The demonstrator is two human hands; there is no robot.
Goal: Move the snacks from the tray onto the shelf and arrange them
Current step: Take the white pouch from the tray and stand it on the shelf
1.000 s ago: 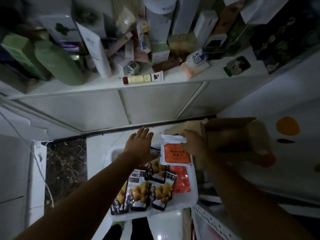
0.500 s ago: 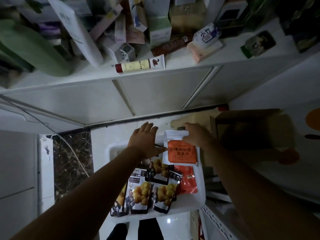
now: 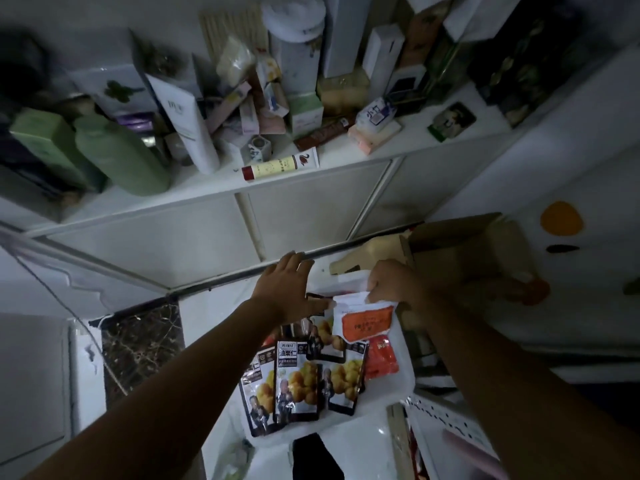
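Right fingers (image 3: pixel 373 287): curled over the top edge of a white pouch (image 3: pixel 367 323) with an orange label, pinching it.
Right hand (image 3: pixel 391 282): above the far right corner of the tray (image 3: pixel 398 386).
Left fingers (image 3: pixel 294 263): straight and spread, holding nothing.
Left hand (image 3: pixel 287 289): palm down over the tray's far left part, thumb close to the pouch's left edge.
Pouch: hangs from the right fingers, its long axis running back toward the person. Whether its lower edge is clear of the packs beneath cannot be told.
Tray: white and low in front of the person, carrying overlapping dark chestnut packs (image 3: pixel 298 382) and a red pack (image 3: pixel 381 358) just under the pouch.
Shelf (image 3: pixel 433 147): a white ledge ahead of and above both hands, crowded with boxes and bottles. A tube (image 3: pixel 280 164) lies at its front edge, and the right side looks barest.
Likely move: the pouch goes up and forward. The right hand has it and is nearer the bare stretch, while the left is nearer the chestnut packs.
Beside the tray: a cardboard box (image 3: pixel 467 251), to the right.
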